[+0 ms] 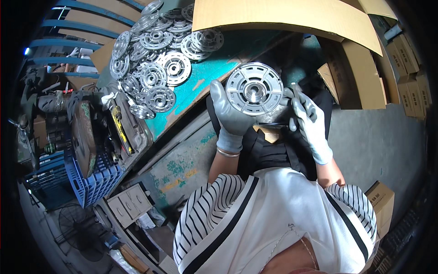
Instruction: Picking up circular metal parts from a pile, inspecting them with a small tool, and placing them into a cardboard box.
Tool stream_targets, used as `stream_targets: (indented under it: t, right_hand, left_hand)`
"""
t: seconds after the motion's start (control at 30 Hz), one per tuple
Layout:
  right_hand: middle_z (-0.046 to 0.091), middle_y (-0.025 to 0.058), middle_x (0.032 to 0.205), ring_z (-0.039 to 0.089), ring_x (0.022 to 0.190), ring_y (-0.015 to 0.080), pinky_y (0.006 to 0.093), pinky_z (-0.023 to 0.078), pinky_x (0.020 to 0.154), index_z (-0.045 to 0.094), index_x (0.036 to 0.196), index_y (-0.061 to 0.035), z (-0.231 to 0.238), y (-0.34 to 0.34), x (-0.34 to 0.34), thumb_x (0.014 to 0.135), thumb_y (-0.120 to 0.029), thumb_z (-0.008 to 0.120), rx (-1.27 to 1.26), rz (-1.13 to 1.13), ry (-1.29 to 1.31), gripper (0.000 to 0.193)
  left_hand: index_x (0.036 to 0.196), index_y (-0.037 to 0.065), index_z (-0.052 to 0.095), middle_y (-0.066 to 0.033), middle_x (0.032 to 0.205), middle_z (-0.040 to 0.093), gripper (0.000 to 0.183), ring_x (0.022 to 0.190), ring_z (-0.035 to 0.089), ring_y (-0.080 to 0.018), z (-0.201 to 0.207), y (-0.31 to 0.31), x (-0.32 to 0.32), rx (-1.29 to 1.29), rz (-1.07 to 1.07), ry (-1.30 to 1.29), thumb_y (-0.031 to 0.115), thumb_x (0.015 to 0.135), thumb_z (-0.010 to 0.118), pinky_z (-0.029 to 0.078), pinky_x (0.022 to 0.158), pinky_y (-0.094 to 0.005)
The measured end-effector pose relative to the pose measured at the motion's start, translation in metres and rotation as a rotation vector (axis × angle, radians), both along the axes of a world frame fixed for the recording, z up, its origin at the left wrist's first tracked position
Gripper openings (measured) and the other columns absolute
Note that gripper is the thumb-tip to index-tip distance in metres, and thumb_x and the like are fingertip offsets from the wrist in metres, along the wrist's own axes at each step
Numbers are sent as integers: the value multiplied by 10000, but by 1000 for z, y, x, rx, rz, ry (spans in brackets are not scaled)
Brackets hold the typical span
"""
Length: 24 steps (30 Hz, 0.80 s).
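Note:
A round silver metal flange cover, with slots around its rim and a raised ring hub at its centre, is held face up above my lap. My left hand, in a grey-coated glove, grips it from the left and from below. Just to the right of the cover's rim is my right hand, gloved likewise, its fingers curled around a slim grey stick-like tool. What kind of tool it is I cannot make out. Many similar metal covers lie heaped on the green workbench at the far left.
A large open cardboard box stands at the far right, one flap reaching over the bench. More cartons are stacked beyond it. Left of the bench are machinery and a blue plastic crate. Another carton stands near my right arm.

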State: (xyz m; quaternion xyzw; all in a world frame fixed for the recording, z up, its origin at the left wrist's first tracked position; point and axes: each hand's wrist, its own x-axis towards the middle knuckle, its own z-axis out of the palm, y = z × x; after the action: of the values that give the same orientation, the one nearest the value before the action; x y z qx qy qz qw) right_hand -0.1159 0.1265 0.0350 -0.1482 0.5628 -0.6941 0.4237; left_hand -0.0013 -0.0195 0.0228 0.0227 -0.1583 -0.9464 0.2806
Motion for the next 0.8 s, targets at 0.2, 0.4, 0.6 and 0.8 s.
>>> stream_targets:
  t: [0.2, 0.4, 0.6, 0.8]
  right_hand:
    - [673, 54, 987, 452, 505, 18, 163, 357, 486, 568, 1217, 30, -11, -8, -11, 960, -173, 539, -34, 7, 61, 329]
    - [679, 33, 984, 455, 526, 3, 158, 353, 484, 588, 1199, 23, -6, -18, -21, 934, -167, 571, 21, 51, 196, 327]
    - [650, 12, 894, 469, 598, -8, 156, 357, 500, 579, 1202, 35, 11, -31, -40, 861, -108, 666, 28, 206, 266, 380]
    - [556, -24, 700, 406, 508, 5, 161, 290, 437, 609, 1085, 26, 3, -34, -37, 867, -114, 643, -31, 196, -27, 261]
  left_hand:
    - [1358, -32, 397, -161, 1331, 484, 833, 1182, 500, -282, 3, 4, 3, -29, 117, -324, 665, 927, 243, 373, 1043, -430]
    - [1371, -51, 363, -179, 1360, 448, 850, 1221, 463, -302, 0, 3, 3, 49, 53, -101, 664, 927, 249, 334, 1076, -417]
    - [1388, -44, 345, -210, 1378, 418, 861, 1255, 433, -307, -3, 1, 5, -8, -90, -244, 674, 920, 254, 308, 1091, -433]
    - [1448, -17, 216, -201, 1425, 360, 996, 1296, 389, -327, 4, 8, 5, -204, 136, -272, 768, 841, 297, 301, 1094, -459]
